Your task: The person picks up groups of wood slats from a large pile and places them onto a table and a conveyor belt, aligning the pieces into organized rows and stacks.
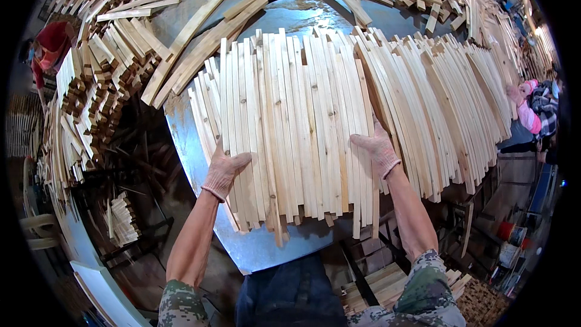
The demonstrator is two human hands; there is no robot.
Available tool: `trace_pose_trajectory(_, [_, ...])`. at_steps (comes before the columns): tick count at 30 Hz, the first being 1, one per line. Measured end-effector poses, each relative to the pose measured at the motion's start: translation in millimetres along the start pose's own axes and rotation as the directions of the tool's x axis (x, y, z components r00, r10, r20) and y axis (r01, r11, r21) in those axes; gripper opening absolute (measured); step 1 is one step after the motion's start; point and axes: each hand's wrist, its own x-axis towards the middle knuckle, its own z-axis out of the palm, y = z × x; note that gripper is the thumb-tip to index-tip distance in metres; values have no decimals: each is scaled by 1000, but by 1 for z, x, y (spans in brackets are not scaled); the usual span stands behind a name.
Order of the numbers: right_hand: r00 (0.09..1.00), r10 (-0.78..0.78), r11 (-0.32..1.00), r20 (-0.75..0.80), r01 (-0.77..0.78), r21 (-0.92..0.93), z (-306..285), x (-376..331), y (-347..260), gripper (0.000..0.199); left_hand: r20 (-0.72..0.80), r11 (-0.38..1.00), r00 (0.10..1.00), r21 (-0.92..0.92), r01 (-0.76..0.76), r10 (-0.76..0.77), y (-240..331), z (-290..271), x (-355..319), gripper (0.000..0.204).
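A wide bundle of pale, thin wooden slats lies side by side on a grey metal table. My left hand, in a pinkish knit glove, presses flat against the bundle's left edge. My right hand, gloved the same way, rests on the bundle's right side, next to a second fanned row of slats. Both hands lie spread on the wood, gripping nothing.
Stacks of wooden slats stand crosswise at the left, and longer curved strips lie across the table's far side. Another person's gloved hand and checked sleeve reach in at the right. More cut wood sits below the table's front edge.
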Motion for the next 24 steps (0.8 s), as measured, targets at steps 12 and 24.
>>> trace_pose_trajectory(12, [992, 94, 916, 81, -118, 383, 8, -69, 24, 55, 59, 998, 996, -33, -60, 61, -11, -17, -54, 88])
trace_pose_trajectory(24, [924, -313, 927, 222, 245, 285, 64, -153, 39, 70, -142, 961, 956, 146, -236, 257, -33, -90, -180, 110])
